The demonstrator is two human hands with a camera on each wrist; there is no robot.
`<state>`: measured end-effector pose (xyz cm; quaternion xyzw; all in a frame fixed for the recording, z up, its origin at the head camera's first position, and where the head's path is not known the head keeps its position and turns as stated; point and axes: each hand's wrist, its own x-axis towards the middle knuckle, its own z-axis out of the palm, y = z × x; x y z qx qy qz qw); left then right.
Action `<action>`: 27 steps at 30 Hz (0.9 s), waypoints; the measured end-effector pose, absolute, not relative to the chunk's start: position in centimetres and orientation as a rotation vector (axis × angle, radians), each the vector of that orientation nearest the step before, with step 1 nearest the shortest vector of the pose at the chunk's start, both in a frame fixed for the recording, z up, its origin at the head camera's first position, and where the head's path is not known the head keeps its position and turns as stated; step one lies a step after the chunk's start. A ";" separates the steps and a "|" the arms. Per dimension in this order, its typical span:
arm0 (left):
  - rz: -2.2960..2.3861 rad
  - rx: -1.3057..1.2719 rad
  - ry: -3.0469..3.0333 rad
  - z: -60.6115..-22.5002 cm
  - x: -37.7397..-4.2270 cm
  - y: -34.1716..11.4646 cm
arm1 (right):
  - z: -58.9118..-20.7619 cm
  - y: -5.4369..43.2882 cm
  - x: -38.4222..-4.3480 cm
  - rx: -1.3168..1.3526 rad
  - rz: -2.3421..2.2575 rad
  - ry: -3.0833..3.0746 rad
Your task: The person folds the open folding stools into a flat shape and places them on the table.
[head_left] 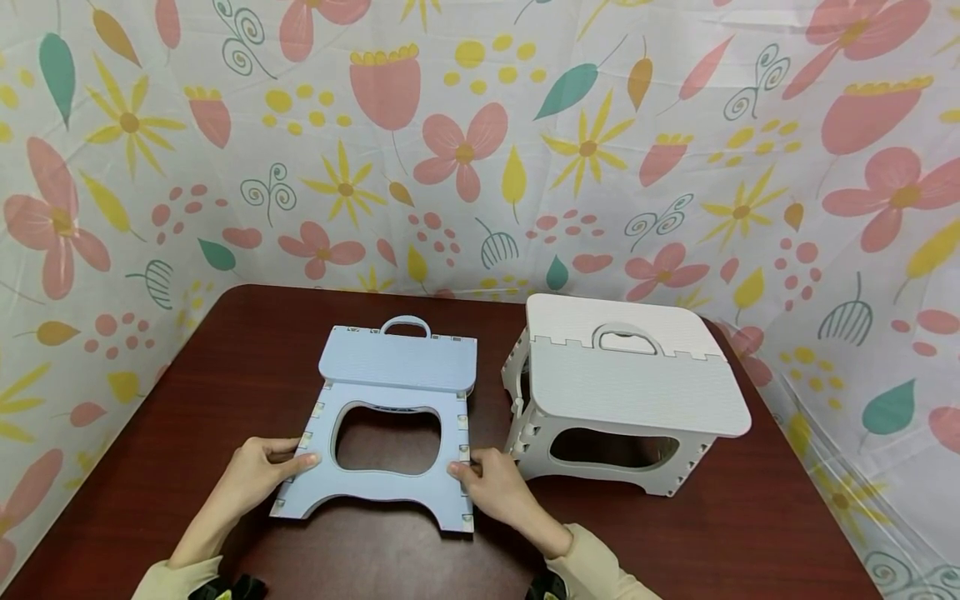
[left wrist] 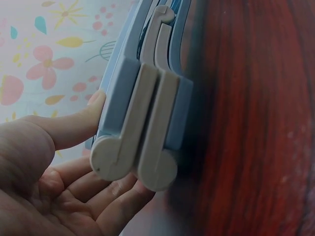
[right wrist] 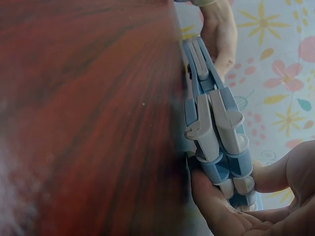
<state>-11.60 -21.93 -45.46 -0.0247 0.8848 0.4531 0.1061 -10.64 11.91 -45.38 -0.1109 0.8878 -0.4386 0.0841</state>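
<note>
A light-blue folding stool (head_left: pixel 397 358), folded flat with its handle at the far end, is held between both hands in the head view. My left hand (head_left: pixel 251 479) grips its left side edge, thumb on the upper face. On the opposite edge my right hand (head_left: pixel 498 483) pinches the frame, thumb likewise on top. Seen edge-on in the left wrist view, the stool's layered legs (left wrist: pixel 152 105) lie pressed together, with fingers beneath. Grey-white hinge parts (right wrist: pixel 209 130) show along its side in the right wrist view.
An unfolded grey-white folding stool (head_left: pixel 637 375) stands on the right of the dark red-brown table (head_left: pixel 247 367), close by my right hand. Behind the table hangs a flower-patterned cloth (head_left: pixel 465 158).
</note>
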 end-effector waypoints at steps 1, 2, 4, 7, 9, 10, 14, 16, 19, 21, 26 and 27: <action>1.332 -0.068 2.607 -45.4 -11.6 -22.0 | -45.4 11.9 -10.6 -0.332 -1.305 2.654; 1.332 -0.067 2.606 -45.4 -11.6 -22.0 | -45.3 11.9 -10.6 -0.332 -1.302 2.657; 1.327 -0.065 2.608 -45.3 -11.6 -22.0 | -45.3 11.9 -10.6 -0.331 -1.296 2.661; 1.316 -0.055 2.611 -45.2 -11.6 -22.1 | -45.3 11.9 -10.6 -0.328 -1.293 2.658; 1.312 -0.059 2.613 -45.3 -11.6 -22.1 | -45.3 11.8 -10.6 -0.326 -1.291 2.656; 1.312 -0.062 2.613 -45.3 -11.6 -22.1 | -45.3 11.8 -10.6 -0.326 -1.290 2.656; 1.311 -0.062 2.615 -45.4 -11.7 -22.1 | -45.4 11.8 -10.7 -0.319 -1.283 2.656; 1.313 -0.065 2.611 -45.4 -11.7 -22.1 | -45.5 11.8 -10.7 -0.317 -1.280 2.657; 1.314 -0.066 2.612 -45.5 -11.7 -22.1 | -45.5 11.8 -10.7 -0.317 -1.281 2.654; 1.312 -0.066 2.617 -45.5 -11.7 -22.1 | -45.5 11.8 -10.7 -0.318 -1.283 2.653; 1.309 -0.070 2.622 -45.5 -11.7 -22.0 | -45.5 11.8 -10.7 -0.316 -1.295 2.646; 1.308 -0.070 2.623 -45.5 -11.7 -22.0 | -45.5 11.8 -10.7 -0.315 -1.299 2.645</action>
